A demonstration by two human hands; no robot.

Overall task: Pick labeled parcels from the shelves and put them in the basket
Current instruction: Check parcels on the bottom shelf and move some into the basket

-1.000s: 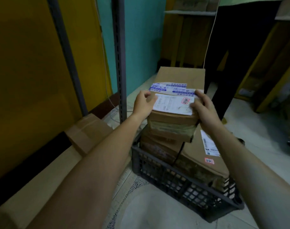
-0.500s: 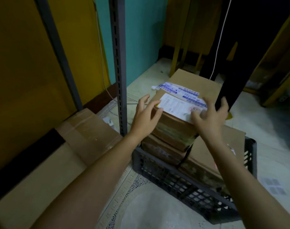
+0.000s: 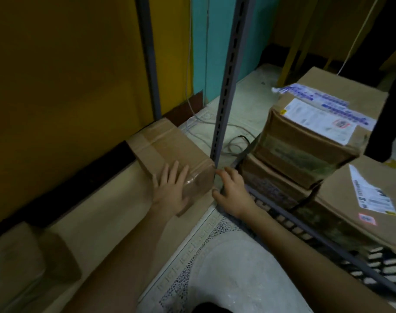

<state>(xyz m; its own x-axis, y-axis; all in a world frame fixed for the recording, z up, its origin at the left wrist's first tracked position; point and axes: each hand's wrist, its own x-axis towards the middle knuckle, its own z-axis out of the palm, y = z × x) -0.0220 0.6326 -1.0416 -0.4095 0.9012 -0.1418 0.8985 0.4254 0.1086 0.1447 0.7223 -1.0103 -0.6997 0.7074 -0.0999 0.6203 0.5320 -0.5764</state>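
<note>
With left hand (image 3: pixel 170 190) flat and open atop the taped parcel (image 3: pixel 170 145), right hand (image 3: pixel 233 193) open just beside its corner — clamp both sides, slide clear of the post (image 3: pixel 224 98), then carry rightward to the basket (image 3: pixel 323 242).

The box (image 3: pixel 167 147) is hemmed on its right by the shelf post (image 3: pixel 225 93), with the piled basket (image 3: pixel 305 231) just beyond; open floor (image 3: pixel 233 274) is found in front

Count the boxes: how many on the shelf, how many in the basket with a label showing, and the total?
On the shelf: 2, the taped box under the left hand and the near box.
In the basket, label showing: 2, the top box and the right box.
Total: 4.
</note>
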